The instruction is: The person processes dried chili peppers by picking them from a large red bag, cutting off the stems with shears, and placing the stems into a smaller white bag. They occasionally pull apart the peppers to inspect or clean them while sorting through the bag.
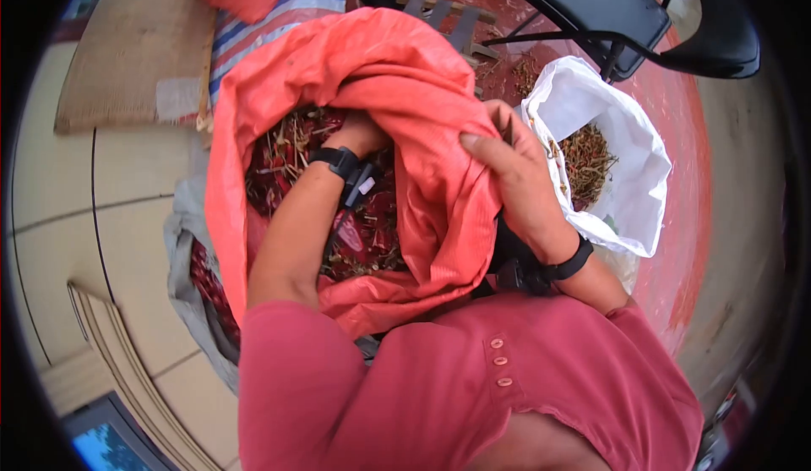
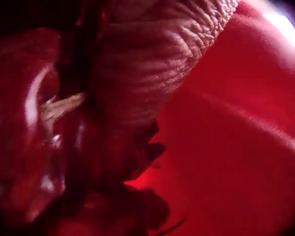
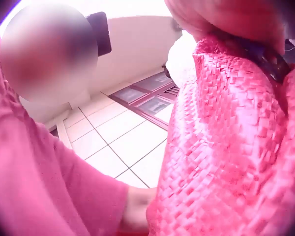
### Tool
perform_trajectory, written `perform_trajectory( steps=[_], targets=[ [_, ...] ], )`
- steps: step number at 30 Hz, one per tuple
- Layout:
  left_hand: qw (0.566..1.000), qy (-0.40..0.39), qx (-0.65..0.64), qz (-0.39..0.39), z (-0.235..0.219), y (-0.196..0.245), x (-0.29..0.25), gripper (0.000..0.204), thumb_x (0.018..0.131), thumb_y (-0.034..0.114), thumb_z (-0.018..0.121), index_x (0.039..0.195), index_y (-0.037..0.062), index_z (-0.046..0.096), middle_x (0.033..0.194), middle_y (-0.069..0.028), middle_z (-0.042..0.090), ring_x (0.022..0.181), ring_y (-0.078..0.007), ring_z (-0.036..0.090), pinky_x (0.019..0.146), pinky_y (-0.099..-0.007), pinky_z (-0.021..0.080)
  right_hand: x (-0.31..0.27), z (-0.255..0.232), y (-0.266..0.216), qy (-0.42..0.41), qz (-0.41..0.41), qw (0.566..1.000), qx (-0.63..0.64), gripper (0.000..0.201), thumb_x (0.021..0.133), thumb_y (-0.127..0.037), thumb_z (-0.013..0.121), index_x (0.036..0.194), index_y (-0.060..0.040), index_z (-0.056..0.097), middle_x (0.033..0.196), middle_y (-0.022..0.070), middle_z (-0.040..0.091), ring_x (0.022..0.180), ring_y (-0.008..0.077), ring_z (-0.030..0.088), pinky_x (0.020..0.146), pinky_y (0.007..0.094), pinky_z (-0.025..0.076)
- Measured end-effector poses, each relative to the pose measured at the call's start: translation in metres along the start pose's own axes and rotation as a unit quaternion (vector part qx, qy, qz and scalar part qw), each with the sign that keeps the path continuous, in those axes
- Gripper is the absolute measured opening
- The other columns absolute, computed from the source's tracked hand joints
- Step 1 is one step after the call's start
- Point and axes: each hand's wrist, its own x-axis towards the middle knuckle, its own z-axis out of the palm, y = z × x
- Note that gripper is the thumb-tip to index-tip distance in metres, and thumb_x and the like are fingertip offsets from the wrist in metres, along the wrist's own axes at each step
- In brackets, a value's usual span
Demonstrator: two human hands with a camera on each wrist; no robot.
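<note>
Because the red sack [image 1: 443, 192] hides its fingers, left hand [image 1: 361, 136]: can't tell | right hand [image 1: 530, 188]: pinching sack's rim | red pods [image 2: 19, 123]: shadowed

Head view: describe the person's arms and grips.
Short dusty-red sleeves leave both forearms bare. The right grip and the visible part of the left grip wear no glove. Black wristbands circle both wrists, a dark device at each; the left device bears a small pale patch.

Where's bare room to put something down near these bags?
Bare room, in the head view: the strip of red floor right of the white bag, and grey ground beyond it, below the chair. Crowded: between bag and red sack, where the right hand holds the sack, and inside it, where the left hand reaches among stems.
</note>
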Motion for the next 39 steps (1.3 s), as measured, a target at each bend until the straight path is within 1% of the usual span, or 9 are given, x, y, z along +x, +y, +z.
perform_trajectory(
  steps=[4,9,13,16,24,29,35,38,39],
  targets=[
    [0.972,-0.191,0.026,-0.134,-0.065,0.042,-0.038,0.065,0.068,0.035,0.074,0.126,0.01,0.059,0.112,-0.021,0.065,0.103,-0.0352,0.063,0.091,-0.0407,0.05,-0.01,-0.009,0.008,0.043,0.012,0.999,-0.005,0.015,0.089,-0.005,0.057,0.103,-0.0018,0.056,0.098,0.0007,0.058,0.091,0.0071,0.053,0.087,0.0227,0.042],
    [0.996,-0.057,0.003,-0.071,-0.074,0.037,-0.103,0.07,0.057,0.026,0.078,0.122,0.0071,0.06,0.105,-0.0179,0.067,0.098,-0.0361,0.063,0.083,-0.0405,0.049,-0.015,-0.008,0.008,0.055,0.012,0.998,-0.03,0.014,0.088,-0.006,0.057,0.102,-0.0018,0.056,0.097,0.0014,0.059,0.089,0.0081,0.054,0.086,0.0234,0.042],
    [0.999,0.008,0.025,-0.041,-0.08,0.039,-0.163,0.052,0.062,0.019,0.078,0.107,0.0103,0.054,0.09,-0.0117,0.057,0.087,-0.0336,0.06,0.074,-0.0432,0.048,-0.014,-0.016,0.013,0.066,-0.001,0.997,-0.037,0.014,0.087,-0.006,0.058,0.101,-0.0021,0.057,0.095,0.0012,0.059,0.087,0.0085,0.054,0.085,0.0234,0.042],
    [0.997,0.053,0.039,-0.045,-0.078,0.049,-0.207,0.056,0.059,0.019,0.083,0.106,0.0111,0.054,0.094,-0.0106,0.053,0.088,-0.0331,0.059,0.071,-0.0434,0.049,-0.013,-0.017,0.018,0.065,-0.003,0.998,-0.021,0.014,0.087,-0.006,0.059,0.1,-0.0028,0.057,0.094,0.0008,0.059,0.086,0.0086,0.054,0.083,0.0234,0.042],
    [0.977,0.196,-0.028,-0.083,-0.025,0.053,-0.295,0.063,0.061,0.011,0.082,0.115,0.0107,0.049,0.11,-0.0124,0.05,0.107,-0.0341,0.052,0.085,-0.0431,0.044,-0.008,-0.036,0.034,0.075,-0.011,0.995,-0.057,0.012,0.087,-0.007,0.06,0.099,-0.0038,0.057,0.092,-0.0004,0.059,0.084,0.0082,0.054,0.081,0.0233,0.043],
    [0.954,0.203,-0.148,-0.162,0.018,0.024,-0.311,0.073,0.059,0.005,0.083,0.121,0.0107,0.045,0.119,-0.0138,0.046,0.115,-0.0369,0.048,0.094,-0.0438,0.041,-0.008,-0.043,0.041,0.109,-0.009,0.991,-0.083,0.014,0.086,-0.007,0.06,0.099,-0.0027,0.057,0.092,0.0018,0.06,0.083,0.009,0.053,0.08,0.0228,0.043],
    [0.955,0.175,-0.154,-0.183,-0.023,0.044,-0.29,0.081,0.059,0.014,0.084,0.127,0.0117,0.041,0.128,-0.0145,0.04,0.122,-0.0365,0.042,0.1,-0.0432,0.039,-0.015,-0.037,0.026,0.101,-0.061,0.969,-0.218,0.026,0.085,-0.008,0.063,0.108,0.0014,0.056,0.101,0.0067,0.06,0.092,0.0134,0.056,0.086,0.0259,0.044],
    [0.977,0.1,-0.088,-0.168,-0.062,0.064,-0.292,0.098,0.06,0.018,0.084,0.141,0.0107,0.03,0.143,-0.0205,0.027,0.133,-0.0408,0.031,0.109,-0.0431,0.033,-0.023,-0.038,0.017,0.111,-0.143,0.902,-0.391,0.034,0.083,-0.009,0.066,0.113,0.0017,0.055,0.105,0.0096,0.061,0.096,0.0169,0.057,0.088,0.0286,0.045],
    [0.98,0.079,-0.086,-0.159,-0.073,0.07,-0.294,0.104,0.059,0.018,0.085,0.144,0.0103,0.027,0.146,-0.0205,0.023,0.135,-0.0411,0.029,0.11,-0.0432,0.032,-0.019,-0.047,0.021,0.108,-0.237,0.833,-0.488,0.037,0.082,-0.008,0.067,0.116,-0.0006,0.055,0.104,0.0101,0.061,0.096,0.0184,0.057,0.087,0.0299,0.045]
  ],
)
